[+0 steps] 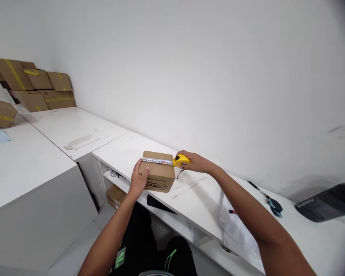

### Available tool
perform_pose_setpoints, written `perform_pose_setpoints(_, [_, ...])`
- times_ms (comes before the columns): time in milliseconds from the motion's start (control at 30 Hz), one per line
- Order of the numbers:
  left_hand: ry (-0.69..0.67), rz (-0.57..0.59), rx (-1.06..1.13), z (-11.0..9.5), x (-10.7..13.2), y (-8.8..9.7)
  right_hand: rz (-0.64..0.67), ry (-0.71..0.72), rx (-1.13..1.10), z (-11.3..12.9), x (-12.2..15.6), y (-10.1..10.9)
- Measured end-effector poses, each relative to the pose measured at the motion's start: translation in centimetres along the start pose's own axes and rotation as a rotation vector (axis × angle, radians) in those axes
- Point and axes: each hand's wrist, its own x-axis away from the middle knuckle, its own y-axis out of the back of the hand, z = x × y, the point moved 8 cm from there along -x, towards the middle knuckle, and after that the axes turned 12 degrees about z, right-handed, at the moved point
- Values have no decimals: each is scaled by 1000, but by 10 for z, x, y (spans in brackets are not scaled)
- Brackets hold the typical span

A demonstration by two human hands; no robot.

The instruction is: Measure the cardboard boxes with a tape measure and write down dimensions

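Note:
A small brown cardboard box (161, 176) with dark printing on its near side rests on the white desk, close to the front edge. Across its top lies the pulled-out blade of a yellow tape measure (180, 160), numbers facing up. My right hand (194, 161) is wrapped round the tape measure's case at the box's right edge. At the left end, my left hand (138, 179) grips the box, thumb on its top and fingers round the left side, close to the blade's tip.
Several taped cardboard boxes (60, 99) are stacked at the far left against the wall. On the desk's right lie papers (238, 226), a dark strap-like item (273, 205) and a black object (327, 203). Below, a shelf holds another carton (115, 195).

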Motion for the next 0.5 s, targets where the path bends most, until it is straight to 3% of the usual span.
perform_pose_setpoints(500, [45, -24, -66, -5, 1, 3, -20, -25, -22, -12, 12, 2])
